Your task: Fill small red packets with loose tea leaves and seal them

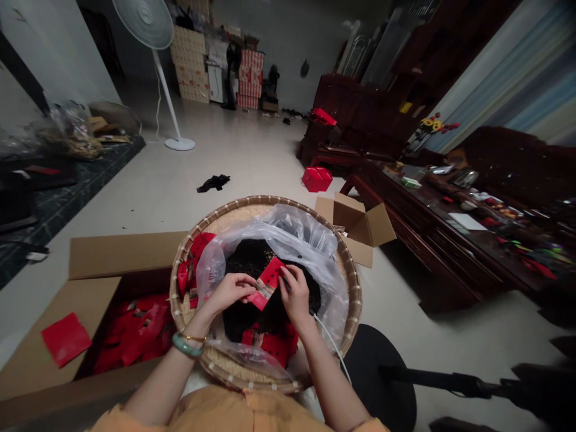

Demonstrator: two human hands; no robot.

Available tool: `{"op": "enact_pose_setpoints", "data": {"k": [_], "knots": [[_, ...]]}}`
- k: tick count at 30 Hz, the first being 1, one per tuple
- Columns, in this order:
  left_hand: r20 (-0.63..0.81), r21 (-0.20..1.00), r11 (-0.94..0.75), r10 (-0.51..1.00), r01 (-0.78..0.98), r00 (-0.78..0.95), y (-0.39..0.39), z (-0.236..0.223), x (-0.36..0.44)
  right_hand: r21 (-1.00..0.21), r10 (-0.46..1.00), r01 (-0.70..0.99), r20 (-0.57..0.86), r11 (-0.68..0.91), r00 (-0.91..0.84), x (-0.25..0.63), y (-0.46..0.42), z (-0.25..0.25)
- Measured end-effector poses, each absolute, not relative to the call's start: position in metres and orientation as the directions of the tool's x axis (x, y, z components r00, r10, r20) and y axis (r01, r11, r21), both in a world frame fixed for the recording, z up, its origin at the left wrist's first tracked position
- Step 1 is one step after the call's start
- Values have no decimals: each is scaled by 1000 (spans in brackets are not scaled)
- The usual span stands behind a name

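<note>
Between my two hands is a small red packet [271, 273] with a pale see-through patch, tilted over the basket. My left hand [234, 292] pinches its lower left edge; a jade bangle and a gold bracelet circle that wrist. The fingers of my right hand [294, 294] close on its right edge. Below lies a clear plastic bag [310, 231], spread open, holding a dark mass [238, 318] whose kind I cannot make out. More red packets [274, 345] rest at the bag's near side. All this sits in a round woven bamboo basket [355, 282].
Left of the basket, an open cardboard box [130, 252] holds many red packets [139, 330]. A smaller open box [366, 225] and a red box [317, 179] stand beyond, right. A black round stand base [382, 378] is close right. A white fan [180, 144] and dark wooden furniture [405, 228] stand farther off.
</note>
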State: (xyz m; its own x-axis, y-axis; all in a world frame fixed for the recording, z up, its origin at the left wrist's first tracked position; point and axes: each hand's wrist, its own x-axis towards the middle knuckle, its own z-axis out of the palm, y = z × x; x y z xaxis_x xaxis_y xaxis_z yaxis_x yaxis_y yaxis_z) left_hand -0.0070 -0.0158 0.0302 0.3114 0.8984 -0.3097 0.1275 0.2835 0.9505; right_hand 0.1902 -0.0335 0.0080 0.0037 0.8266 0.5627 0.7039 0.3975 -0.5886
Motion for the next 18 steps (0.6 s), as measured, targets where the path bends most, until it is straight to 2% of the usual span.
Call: {"op": "enact_pose_setpoints", "data": {"k": [12,18], "knots": [[-295,954,263,905,141,306,-16,29,-6,-661,814,649,570,377,109,183,-35,8],[-304,949,261,906,176,293,-17,29,-6,-642,796,647,599,411,88,179,-39,10]]}}
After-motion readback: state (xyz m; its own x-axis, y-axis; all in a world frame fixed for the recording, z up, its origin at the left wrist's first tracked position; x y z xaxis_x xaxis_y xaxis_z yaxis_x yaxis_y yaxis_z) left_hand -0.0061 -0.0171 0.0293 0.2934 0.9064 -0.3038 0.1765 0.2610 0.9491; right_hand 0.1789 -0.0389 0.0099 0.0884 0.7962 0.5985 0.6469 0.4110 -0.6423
